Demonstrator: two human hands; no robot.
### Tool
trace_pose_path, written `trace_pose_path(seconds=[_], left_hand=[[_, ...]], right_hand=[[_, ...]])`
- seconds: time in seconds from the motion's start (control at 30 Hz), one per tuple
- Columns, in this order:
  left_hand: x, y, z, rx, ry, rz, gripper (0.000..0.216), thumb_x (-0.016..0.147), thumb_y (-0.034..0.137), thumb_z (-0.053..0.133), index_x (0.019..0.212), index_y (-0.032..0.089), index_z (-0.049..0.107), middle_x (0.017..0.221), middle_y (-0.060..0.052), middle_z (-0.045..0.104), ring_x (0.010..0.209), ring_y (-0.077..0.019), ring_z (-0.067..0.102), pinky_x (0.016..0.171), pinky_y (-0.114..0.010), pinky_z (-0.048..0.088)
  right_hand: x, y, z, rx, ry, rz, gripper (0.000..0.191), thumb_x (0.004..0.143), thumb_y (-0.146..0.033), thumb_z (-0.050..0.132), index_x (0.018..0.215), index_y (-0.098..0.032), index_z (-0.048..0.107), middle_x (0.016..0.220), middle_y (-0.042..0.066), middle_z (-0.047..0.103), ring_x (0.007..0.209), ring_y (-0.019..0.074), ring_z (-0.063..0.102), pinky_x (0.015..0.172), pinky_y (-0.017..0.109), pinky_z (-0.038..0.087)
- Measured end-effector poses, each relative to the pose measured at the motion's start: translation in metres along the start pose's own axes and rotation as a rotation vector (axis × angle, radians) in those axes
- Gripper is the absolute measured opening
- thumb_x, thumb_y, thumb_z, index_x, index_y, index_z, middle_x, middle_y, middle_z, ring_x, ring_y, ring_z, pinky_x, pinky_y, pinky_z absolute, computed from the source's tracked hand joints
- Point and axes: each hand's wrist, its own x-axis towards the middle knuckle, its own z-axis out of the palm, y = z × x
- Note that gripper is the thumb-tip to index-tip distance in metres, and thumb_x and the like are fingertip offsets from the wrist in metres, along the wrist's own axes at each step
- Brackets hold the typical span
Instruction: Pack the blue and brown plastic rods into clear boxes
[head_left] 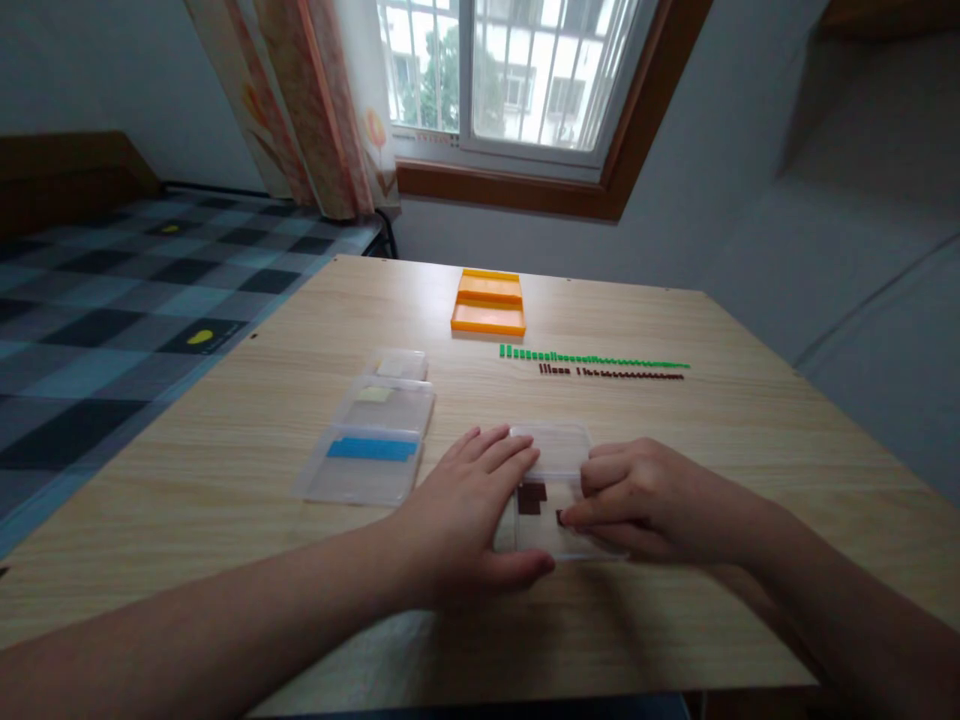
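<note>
A small clear plastic box [551,450] lies on the wooden table [315,330] in front of me, with dark brown pieces [531,497] inside it. My left hand [465,510] rests flat on the box's left side, fingers stretched out. From the right, my right hand [645,497] is closed in a pinch, its fingertips touching a small brown piece in the box. Beyond the box lie a row of green pieces [592,357] and a row of brown pieces [611,372].
Three clear boxes sit at the left: one with a blue sheet [371,450], one with a pale yellow sheet [386,400], and a small one [397,362] behind. An orange tray [489,302] stands farther back. A checkered bed [112,320] is left of the table.
</note>
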Motion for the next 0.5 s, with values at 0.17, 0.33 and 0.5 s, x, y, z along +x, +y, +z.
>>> trace_pose_path(seconds=[0.17, 0.33, 0.5], left_hand=[[0.000, 0.000, 0.000, 0.007, -0.005, 0.003, 0.095, 0.080, 0.060, 0.076, 0.156, 0.013, 0.043, 0.166, -0.017, 0.036, 0.156, -0.0385, 0.025, 0.128, -0.057, 0.018], [0.000, -0.001, 0.001, 0.006, 0.003, 0.014, 0.096, 0.080, 0.061, 0.076, 0.155, 0.011, 0.043, 0.165, -0.018, 0.037, 0.156, -0.0388, 0.026, 0.128, -0.057, 0.019], [0.000, 0.000, 0.000, -0.003, 0.004, 0.021, 0.095, 0.080, 0.060, 0.077, 0.154, 0.009, 0.044, 0.164, -0.019, 0.038, 0.156, -0.0386, 0.027, 0.128, -0.057, 0.018]], right_hand=[[0.002, -0.001, 0.002, -0.041, 0.004, 0.007, 0.028, 0.105, -0.025, 0.049, 0.104, -0.022, 0.077, 0.077, 0.001, 0.063, 0.068, 0.0129, 0.053, 0.064, 0.029, 0.034], [0.003, -0.001, 0.008, -0.096, 0.047, 0.004, 0.028, 0.105, -0.024, 0.050, 0.105, -0.023, 0.078, 0.074, 0.000, 0.060, 0.065, 0.0134, 0.050, 0.062, 0.030, 0.031], [0.004, -0.001, 0.010, -0.102, 0.056, 0.011, 0.027, 0.105, -0.025, 0.050, 0.104, -0.024, 0.077, 0.073, 0.000, 0.060, 0.064, 0.0134, 0.049, 0.061, 0.031, 0.030]])
